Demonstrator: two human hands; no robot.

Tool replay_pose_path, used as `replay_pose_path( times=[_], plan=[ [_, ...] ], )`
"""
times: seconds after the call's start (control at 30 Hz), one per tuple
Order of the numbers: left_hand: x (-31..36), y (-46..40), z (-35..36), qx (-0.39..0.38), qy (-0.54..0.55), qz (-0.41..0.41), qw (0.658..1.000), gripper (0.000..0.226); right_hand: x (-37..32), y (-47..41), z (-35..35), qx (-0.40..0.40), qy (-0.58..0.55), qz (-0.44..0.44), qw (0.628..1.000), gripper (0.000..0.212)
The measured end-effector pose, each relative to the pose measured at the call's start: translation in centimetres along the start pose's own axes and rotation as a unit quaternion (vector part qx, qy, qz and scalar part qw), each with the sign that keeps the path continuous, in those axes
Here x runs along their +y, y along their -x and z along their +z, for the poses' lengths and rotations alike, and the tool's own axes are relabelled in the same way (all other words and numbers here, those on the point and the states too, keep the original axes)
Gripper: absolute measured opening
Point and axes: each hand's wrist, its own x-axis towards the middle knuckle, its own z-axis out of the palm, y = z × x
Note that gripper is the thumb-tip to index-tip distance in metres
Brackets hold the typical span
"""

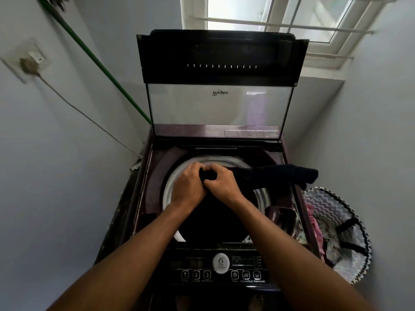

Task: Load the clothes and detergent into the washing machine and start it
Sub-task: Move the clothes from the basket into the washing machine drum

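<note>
A dark top-loading washing machine (155, 176) stands in front of me with its glass lid (220, 104) raised. Over the drum's white rim (167, 189), my left hand (187, 187) and my right hand (221, 184) both grip one end of a dark garment (276, 176). The garment stretches out to the right, past the machine's edge. The inside of the drum is dark, and I cannot tell what lies in it. The control panel (220, 268) with its buttons is near me, below my forearms.
A laundry basket (341, 241) with a zigzag pattern holds pink and patterned clothes at the machine's right. A dark tray (283, 217) sits in the machine's right front corner. A green hose (101, 61) and a cable from a wall socket (29, 61) run down the left wall. A window (280, 16) is behind.
</note>
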Motion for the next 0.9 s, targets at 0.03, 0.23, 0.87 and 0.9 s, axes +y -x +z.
replay_pose_path(
  times=[0.03, 0.23, 0.87, 0.9],
  plan=[
    [-0.4, 0.0, 0.3, -0.011, -0.012, -0.007, 1.000, 0.020, 0.1, 0.0, 0.3, -0.019, 0.008, 0.007, 1.000, 0.041],
    [-1.2, -1.0, 1.6, -0.124, -0.024, 0.003, 0.992, 0.033, 2.0, -0.3, 0.3, -0.064, 0.028, 0.087, 0.994, 0.038],
    [8.5, -3.3, 8.2, -0.230, 0.051, 0.120, 0.964, 0.038, 11.4, -0.7, -9.8, 0.146, 0.375, 0.182, 0.897, 0.028],
    [8.6, -3.2, 8.4, -0.230, 0.051, 0.121, 0.964, 0.038, 11.6, -0.6, -9.7, 0.150, 0.372, 0.174, 0.900, 0.026]
  ],
)
